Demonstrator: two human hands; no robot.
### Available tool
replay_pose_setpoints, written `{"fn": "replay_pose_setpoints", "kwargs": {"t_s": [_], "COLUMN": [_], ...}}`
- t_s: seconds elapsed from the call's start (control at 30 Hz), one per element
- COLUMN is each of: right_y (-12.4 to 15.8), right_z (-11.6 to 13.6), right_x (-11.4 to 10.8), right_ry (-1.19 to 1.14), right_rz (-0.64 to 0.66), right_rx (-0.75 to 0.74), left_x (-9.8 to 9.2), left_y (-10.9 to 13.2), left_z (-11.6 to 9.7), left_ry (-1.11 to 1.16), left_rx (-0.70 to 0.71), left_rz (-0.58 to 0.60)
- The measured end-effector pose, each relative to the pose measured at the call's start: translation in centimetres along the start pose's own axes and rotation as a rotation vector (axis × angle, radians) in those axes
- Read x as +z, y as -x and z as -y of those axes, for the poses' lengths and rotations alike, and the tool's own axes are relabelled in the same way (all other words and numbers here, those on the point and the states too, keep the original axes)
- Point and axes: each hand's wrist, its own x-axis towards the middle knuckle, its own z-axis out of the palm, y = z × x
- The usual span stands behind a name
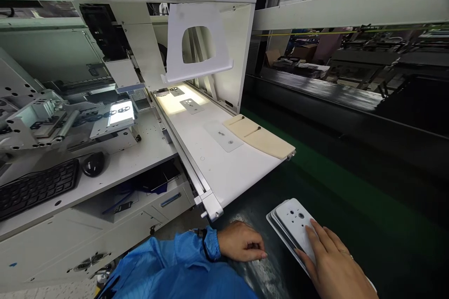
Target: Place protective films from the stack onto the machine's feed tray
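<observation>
My right hand (333, 261) lies flat with fingers stretched on a small stack of white plates with holes (293, 219) that rests on the dark green surface at the bottom right. My left hand (242, 242), in a blue sleeve, rests on the same surface just left of the stack, its fingers curled loosely with nothing visible in them. A white conveyor belt (217, 159) runs out of the machine above my hands. On it lie a translucent plate (224, 136) and, further in under the light, a grey plate (191, 105).
A cream pad (261, 138) lies along the belt's right edge. A white guard with a window (198, 42) hangs over the belt's mouth. A keyboard (35, 189) and mouse (93, 164) sit on the machine's shelf at left. Another dark conveyor line (333, 91) runs behind.
</observation>
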Motion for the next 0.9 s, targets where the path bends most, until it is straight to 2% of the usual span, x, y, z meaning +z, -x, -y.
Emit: {"fn": "replay_pose_setpoints", "kwargs": {"t_s": [0.13, 0.37, 0.5, 0.67, 0.8, 0.9], "right_y": [0.3, 0.2, 0.4, 0.4, 0.1, 0.0], "right_z": [-0.3, 0.0, 0.3, 0.9, 1.0, 1.0], "right_x": [1.2, 0.6, 1.3, 1.7, 1.1, 0.7], "right_ry": [-0.035, -0.044, -0.021, 0.048, 0.099, 0.150], "right_rz": [0.027, 0.047, 0.089, -0.003, -0.083, -0.096], "right_rx": [-0.007, 0.076, 0.134, 0.075, 0.041, 0.004], "left_x": [0.1, 0.3, 0.4, 0.5, 0.3, 0.3], "left_y": [-0.1, -0.1, 0.0, 0.0, 0.0, 0.0], "left_z": [0.0, 0.3, 0.4, 0.5, 0.4, 0.3], "left_ry": [-0.009, -0.016, -0.012, -0.007, 0.005, 0.003], "left_rx": [0.015, 0.030, 0.029, 0.016, 0.027, 0.029], "left_rz": [-0.012, -0.020, -0.026, -0.017, -0.020, -0.025]}}
